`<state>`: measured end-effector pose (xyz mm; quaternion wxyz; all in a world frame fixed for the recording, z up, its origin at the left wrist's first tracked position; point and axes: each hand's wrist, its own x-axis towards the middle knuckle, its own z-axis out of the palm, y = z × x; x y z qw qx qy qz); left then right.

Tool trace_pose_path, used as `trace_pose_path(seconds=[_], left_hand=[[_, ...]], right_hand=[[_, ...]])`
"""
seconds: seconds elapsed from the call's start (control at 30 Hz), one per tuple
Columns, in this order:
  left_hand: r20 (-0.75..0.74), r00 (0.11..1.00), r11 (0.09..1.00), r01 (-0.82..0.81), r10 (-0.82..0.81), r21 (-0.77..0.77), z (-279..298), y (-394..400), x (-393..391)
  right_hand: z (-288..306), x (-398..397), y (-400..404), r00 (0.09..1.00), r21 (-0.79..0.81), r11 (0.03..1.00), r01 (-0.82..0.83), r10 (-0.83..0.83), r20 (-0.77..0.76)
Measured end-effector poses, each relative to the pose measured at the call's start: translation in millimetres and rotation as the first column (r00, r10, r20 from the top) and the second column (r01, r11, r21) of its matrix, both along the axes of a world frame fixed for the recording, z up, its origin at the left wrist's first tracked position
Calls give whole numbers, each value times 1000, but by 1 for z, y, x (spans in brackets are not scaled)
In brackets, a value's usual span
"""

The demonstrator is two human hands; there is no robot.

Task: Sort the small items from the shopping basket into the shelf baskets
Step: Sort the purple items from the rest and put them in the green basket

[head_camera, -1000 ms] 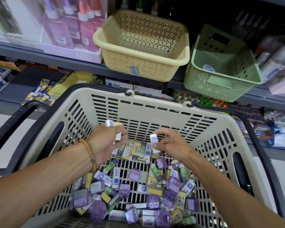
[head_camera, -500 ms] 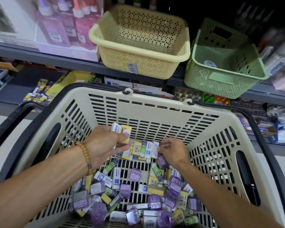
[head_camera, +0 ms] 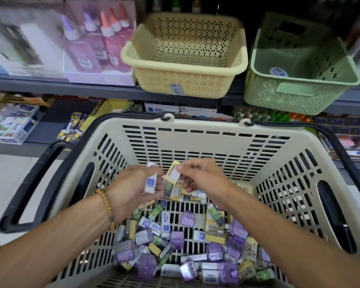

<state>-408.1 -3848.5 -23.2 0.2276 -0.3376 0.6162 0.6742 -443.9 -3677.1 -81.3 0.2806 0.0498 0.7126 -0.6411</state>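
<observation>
A beige shopping basket (head_camera: 206,129) with black handles holds several small erasers (head_camera: 187,242) in white, yellow, purple and green wrappers. Above the pile, my left hand (head_camera: 131,192) grips a white eraser with a blue label (head_camera: 151,181). My right hand (head_camera: 202,177) pinches a yellow eraser (head_camera: 172,173) right beside it, the two hands almost touching. On the shelf above stand a yellow shelf basket (head_camera: 185,65) and a green shelf basket (head_camera: 299,80), and I see nothing inside either.
Pink and purple glue bottles (head_camera: 96,46) in a display box stand left of the yellow basket. The lower shelf (head_camera: 50,123) behind the shopping basket is packed with stationery boxes. Pale floor shows at the left.
My right hand came up from the pile holding a yellow eraser and moved toward my left hand. My left hand stayed raised with its white eraser. The view tilted up slightly.
</observation>
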Motion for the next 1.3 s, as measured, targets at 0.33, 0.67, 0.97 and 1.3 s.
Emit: trace_pose_path(seconds=[0.33, 0.67, 0.97, 1.3], left_hand=[[-164, 926, 836, 216, -339, -505, 28, -46, 32], [-192, 966, 915, 87, -175, -395, 13, -47, 26], [-178, 960, 937, 150, -214, -316, 2, -20, 21], [-107, 318, 325, 782, -942, -532, -58, 78, 20]], right_hand=[[-52, -27, -73, 981, 198, 962, -188, 177, 74], [-33, -23, -78, 966, 19, 975, -222, 217, 141], [32, 9, -24, 934, -94, 943, -320, 331, 138], [62, -1, 85, 999, 215, 976, 36, -31, -30]])
